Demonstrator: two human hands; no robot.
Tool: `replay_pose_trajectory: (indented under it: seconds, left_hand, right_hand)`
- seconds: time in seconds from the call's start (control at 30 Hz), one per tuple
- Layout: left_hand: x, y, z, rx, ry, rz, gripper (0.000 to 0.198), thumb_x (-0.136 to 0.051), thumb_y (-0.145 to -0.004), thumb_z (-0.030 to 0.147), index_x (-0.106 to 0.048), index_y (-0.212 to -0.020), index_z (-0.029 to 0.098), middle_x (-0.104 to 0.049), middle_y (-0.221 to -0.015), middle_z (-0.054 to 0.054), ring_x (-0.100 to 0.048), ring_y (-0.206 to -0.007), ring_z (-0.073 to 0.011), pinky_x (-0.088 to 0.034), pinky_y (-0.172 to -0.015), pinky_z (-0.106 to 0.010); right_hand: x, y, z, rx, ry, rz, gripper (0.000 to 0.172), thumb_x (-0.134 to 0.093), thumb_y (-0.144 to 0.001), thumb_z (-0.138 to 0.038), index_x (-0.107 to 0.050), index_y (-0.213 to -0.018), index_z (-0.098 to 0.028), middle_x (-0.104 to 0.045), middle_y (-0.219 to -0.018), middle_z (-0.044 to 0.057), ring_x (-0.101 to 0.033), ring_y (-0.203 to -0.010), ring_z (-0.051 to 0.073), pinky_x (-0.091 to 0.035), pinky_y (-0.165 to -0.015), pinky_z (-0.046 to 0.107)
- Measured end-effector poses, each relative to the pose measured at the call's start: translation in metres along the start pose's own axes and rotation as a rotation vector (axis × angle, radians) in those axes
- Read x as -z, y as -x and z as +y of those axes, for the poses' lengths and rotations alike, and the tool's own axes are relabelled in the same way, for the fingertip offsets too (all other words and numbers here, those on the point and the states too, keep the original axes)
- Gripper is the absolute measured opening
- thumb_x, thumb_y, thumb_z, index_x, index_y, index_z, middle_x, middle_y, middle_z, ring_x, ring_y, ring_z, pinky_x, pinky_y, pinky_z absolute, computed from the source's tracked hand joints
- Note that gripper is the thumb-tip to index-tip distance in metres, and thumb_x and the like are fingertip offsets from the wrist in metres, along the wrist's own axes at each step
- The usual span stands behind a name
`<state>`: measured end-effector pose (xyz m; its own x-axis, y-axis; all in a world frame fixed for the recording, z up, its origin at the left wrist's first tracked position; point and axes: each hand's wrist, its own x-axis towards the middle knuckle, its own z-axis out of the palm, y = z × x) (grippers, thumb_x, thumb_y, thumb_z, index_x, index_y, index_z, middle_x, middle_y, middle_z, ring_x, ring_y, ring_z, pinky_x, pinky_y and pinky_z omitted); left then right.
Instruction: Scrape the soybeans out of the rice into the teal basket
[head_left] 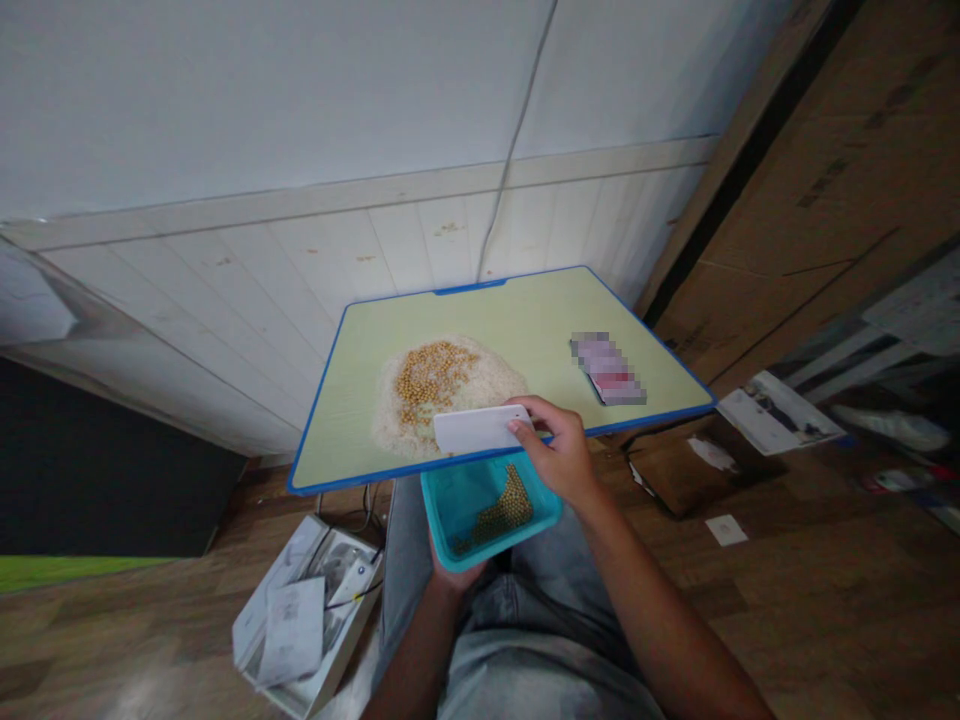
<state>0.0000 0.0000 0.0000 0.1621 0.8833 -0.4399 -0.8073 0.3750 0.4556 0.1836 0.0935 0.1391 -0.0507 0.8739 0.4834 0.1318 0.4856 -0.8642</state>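
In my right hand (559,445) is a flat white scraper (480,430), its long edge at the near side of the table (540,310). Beyond it a pile of white rice (495,380) spreads over the tabletop, with yellow soybeans (427,375) scattered across its middle. My left hand (459,577) grips a teal plastic basket (442,515) from below, just under the table's front edge. A heap of round beans (506,510) lies in the basket, mostly on its right side. The left fingers are largely hidden beneath the basket.
A phone-like object (609,370), partly blurred out, lies on the table's right side. On the floor at left stands a white box (330,640) with papers and cables. A cardboard box (690,465) sits under the right side. Tall cardboard (795,180) leans at the right; a wall stands behind.
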Motion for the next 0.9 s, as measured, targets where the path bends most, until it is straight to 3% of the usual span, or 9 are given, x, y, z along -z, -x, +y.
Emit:
replay_pose_trajectory:
  seconds: [0.1, 0.33, 0.43, 0.63, 0.9]
  left_hand:
    - [0.019, -0.012, -0.009, 0.049, 0.078, 0.16, 0.056, -0.053, -0.113, 0.062, -0.073, -0.151, 0.025, -0.071, -0.175, -0.009, -0.037, -0.183, -0.0425, -0.035, -0.149, -0.067]
    - [0.038, -0.018, -0.017, 0.042, 0.125, 0.173, 0.054, -0.052, -0.11, 0.069, -0.079, -0.14, 0.032, -0.086, -0.151, -0.009, -0.041, -0.181, -0.0429, -0.036, -0.148, -0.074]
    - [0.037, -0.017, -0.016, 0.057, 0.109, 0.181, 0.055, -0.057, -0.107, 0.069, -0.08, -0.14, 0.031, -0.086, -0.152, -0.011, -0.04, -0.181, -0.0461, -0.036, -0.147, -0.075]
    - [0.021, -0.014, -0.008, 0.003, 0.066, 0.117, 0.057, -0.063, -0.105, 0.067, -0.08, -0.143, 0.028, -0.083, -0.16, -0.011, -0.041, -0.18, -0.0497, -0.037, -0.146, -0.076]
    - [0.016, -0.013, -0.009, 0.036, 0.063, 0.154, 0.059, -0.057, -0.107, 0.067, -0.085, -0.132, 0.021, -0.089, -0.147, -0.015, -0.048, -0.175, -0.0535, -0.043, -0.142, -0.076]
  right_hand:
    - [0.002, 0.001, 0.001, -0.002, -0.011, 0.012, 0.019, -0.076, -0.099, -0.039, -0.087, -0.098, -0.023, -0.088, -0.09, 0.004, -0.081, -0.081, 0.023, -0.062, -0.071, 0.029]
    - [0.012, 0.004, 0.007, -0.079, -0.008, 0.221, 0.021, -0.081, -0.095, -0.039, -0.089, -0.108, -0.024, -0.09, -0.098, 0.005, -0.083, -0.088, 0.025, -0.066, -0.071, 0.03]
    - [0.016, 0.006, 0.007, -0.095, -0.015, 0.269, 0.022, -0.082, -0.094, -0.038, -0.089, -0.109, -0.024, -0.09, -0.098, 0.005, -0.084, -0.089, 0.025, -0.066, -0.069, 0.029]
    - [0.015, 0.012, 0.004, -0.063, -0.011, 0.078, 0.019, -0.079, -0.095, -0.036, -0.089, -0.105, -0.023, -0.088, -0.092, 0.004, -0.083, -0.083, 0.023, -0.065, -0.07, 0.029]
    - [0.019, 0.009, 0.009, -0.12, 0.113, 0.256, 0.022, -0.076, -0.095, -0.035, -0.088, -0.108, -0.022, -0.09, -0.095, 0.005, -0.085, -0.084, 0.025, -0.065, -0.067, 0.03]
